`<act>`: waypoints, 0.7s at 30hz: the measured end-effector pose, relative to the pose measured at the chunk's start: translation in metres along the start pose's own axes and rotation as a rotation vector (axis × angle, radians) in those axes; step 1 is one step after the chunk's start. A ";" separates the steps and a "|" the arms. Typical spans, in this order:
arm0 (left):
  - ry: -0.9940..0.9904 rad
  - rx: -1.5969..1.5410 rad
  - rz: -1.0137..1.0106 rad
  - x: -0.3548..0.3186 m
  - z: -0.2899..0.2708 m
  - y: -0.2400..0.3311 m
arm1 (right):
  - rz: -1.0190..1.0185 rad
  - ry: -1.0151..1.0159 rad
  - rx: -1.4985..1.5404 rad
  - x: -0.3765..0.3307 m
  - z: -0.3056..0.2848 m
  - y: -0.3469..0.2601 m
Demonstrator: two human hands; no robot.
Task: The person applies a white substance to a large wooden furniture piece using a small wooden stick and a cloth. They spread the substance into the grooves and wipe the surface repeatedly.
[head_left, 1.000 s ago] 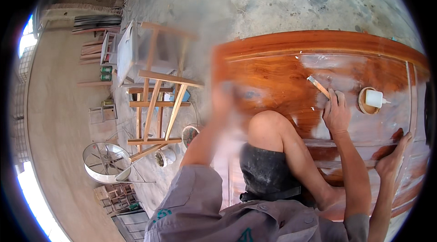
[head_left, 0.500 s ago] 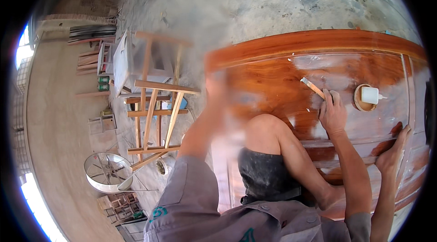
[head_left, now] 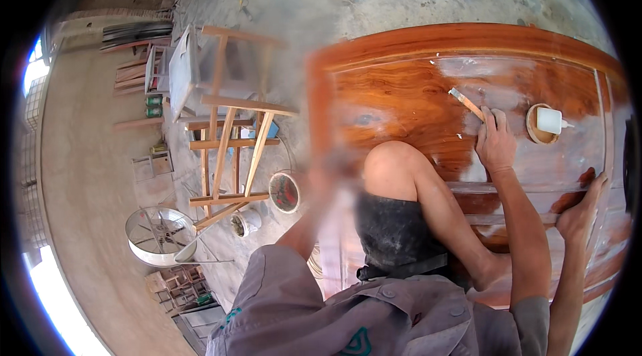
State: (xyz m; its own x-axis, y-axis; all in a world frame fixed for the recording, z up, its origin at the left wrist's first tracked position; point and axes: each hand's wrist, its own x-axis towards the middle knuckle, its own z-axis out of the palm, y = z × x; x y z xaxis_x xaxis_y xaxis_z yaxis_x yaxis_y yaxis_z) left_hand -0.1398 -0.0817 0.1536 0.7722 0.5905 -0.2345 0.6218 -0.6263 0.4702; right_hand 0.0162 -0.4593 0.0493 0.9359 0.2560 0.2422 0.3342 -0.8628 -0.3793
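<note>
One pale-tipped tool (head_left: 466,103) points forward and left over the wood panel (head_left: 401,102), its near end gripped in your right hand (head_left: 496,145). Your left hand (head_left: 327,176) is blurred near the panel's left edge; its grip cannot be told. Right of the tool, a white bottle (head_left: 549,120) lies on a bowl (head_left: 532,130).

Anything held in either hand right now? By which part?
Right hand: slim flat tool, by the end of its orange handle away from the pale tip. Left hand: too blurred to tell.
</note>
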 end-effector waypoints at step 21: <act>0.266 0.003 0.155 0.154 0.033 0.052 | -0.012 0.018 0.025 0.002 -0.010 -0.001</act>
State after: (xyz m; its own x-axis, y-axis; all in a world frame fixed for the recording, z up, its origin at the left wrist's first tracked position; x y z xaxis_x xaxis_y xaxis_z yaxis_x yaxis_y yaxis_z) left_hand 0.0154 -0.0401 0.1139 0.7965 0.6004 0.0708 0.5002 -0.7203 0.4805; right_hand 0.0162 -0.4620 0.0589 0.9299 0.2580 0.2622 0.3478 -0.8487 -0.3984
